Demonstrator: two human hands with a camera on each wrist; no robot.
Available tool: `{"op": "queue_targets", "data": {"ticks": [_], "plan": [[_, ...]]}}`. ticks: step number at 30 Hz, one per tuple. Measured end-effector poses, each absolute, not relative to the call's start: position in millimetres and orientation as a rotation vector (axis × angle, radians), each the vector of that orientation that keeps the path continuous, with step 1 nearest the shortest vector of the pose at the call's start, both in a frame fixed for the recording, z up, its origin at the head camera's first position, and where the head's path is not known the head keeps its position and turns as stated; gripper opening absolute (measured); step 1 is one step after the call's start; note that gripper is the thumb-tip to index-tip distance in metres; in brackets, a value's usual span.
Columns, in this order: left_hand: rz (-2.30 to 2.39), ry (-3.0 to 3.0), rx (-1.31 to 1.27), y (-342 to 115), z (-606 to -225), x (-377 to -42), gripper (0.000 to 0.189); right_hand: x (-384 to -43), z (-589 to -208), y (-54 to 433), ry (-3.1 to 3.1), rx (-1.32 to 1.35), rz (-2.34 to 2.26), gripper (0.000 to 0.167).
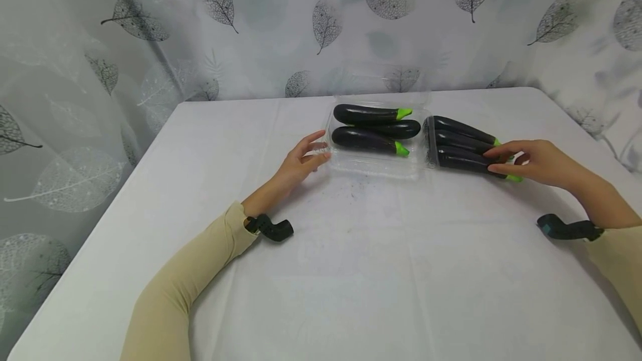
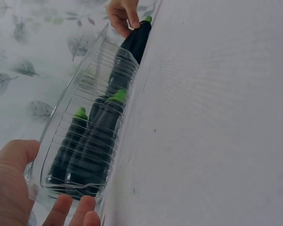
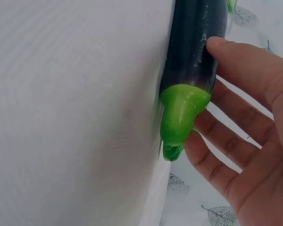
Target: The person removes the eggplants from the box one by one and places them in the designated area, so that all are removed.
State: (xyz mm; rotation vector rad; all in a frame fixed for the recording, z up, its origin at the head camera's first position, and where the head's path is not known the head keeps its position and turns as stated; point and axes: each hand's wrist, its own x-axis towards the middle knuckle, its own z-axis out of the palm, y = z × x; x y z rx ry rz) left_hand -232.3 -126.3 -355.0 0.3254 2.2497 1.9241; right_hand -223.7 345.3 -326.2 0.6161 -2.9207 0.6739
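Observation:
A clear plastic box [image 1: 378, 169] stands toward the back of the table with three dark eggplants [image 1: 363, 139] in it, mostly with green stems to the right. At its left end my left hand [image 1: 303, 157] has its thumb and fingers spread loosely at the rim; in the left wrist view the fingertips [image 2: 87, 203] are right at the wall. Three more eggplants [image 1: 463, 138] lie side by side against the right end. My right hand [image 1: 534, 163] holds the nearest eggplant [image 3: 191, 52] near its green stem, thumb on the dark skin, other fingers behind it.
The box's clear lid [image 1: 383, 79] stands up at the back, near the table's far edge. A white cloth covers the table [image 1: 351, 272]. Behind and at the sides hangs a leaf-patterned curtain [image 1: 271, 10].

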Motion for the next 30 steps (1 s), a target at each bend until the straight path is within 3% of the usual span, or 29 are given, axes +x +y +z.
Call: {"op": "queue_targets", "data": {"ticks": [30], "plan": [[1.920, 2.244, 0.309, -126.6, -355.3, -233.2, 0.058, -222.9, -327.0, 343.0, -2.837, 0.717, 0.664, 0.031]]}}
